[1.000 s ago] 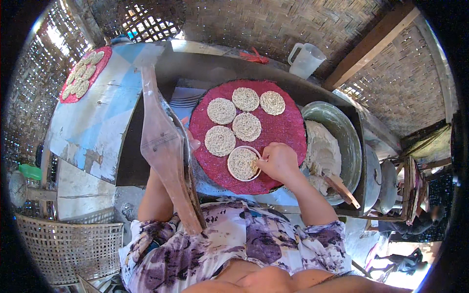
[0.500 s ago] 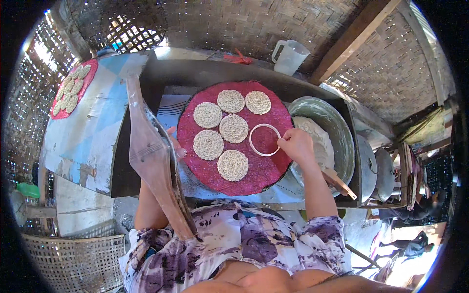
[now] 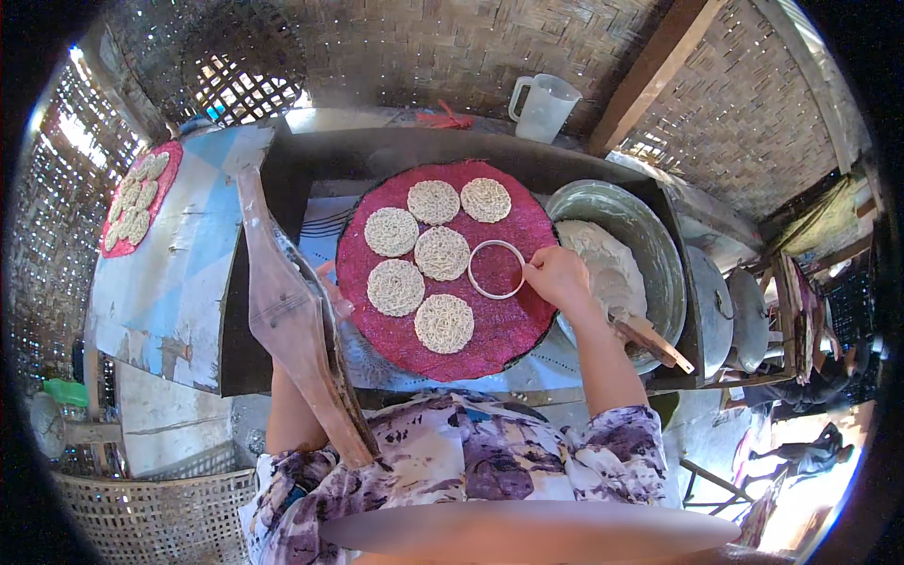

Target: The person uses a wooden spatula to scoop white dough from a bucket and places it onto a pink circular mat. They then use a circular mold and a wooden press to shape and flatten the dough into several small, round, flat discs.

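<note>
1. Red, round and woven, the mat tray lies on the dark desk in front of the person and carries five flat pale noodle discs.
2. A thin white ring mould rests on the tray's right side, just beside the discs, with bare red mat showing inside it.
3. The right hand sits at the ring's right edge, fingers pinched together on its rim.
4. The left hand is mostly hidden behind a long brown wooden lever; only a few fingertips show at the tray's left edge, and whether they are together or apart cannot be told.
5. A large grey metal basin stands touching the tray's right side, holding a pale mound of dough, with a wooden handle leaning over its near rim.
6. A translucent plastic jug stands at the far edge near the woven bamboo wall.
7. A second red tray of noodle discs lies well apart to the left on a blue and white sheet.
8. A woven basket sits at the lower left.
</note>
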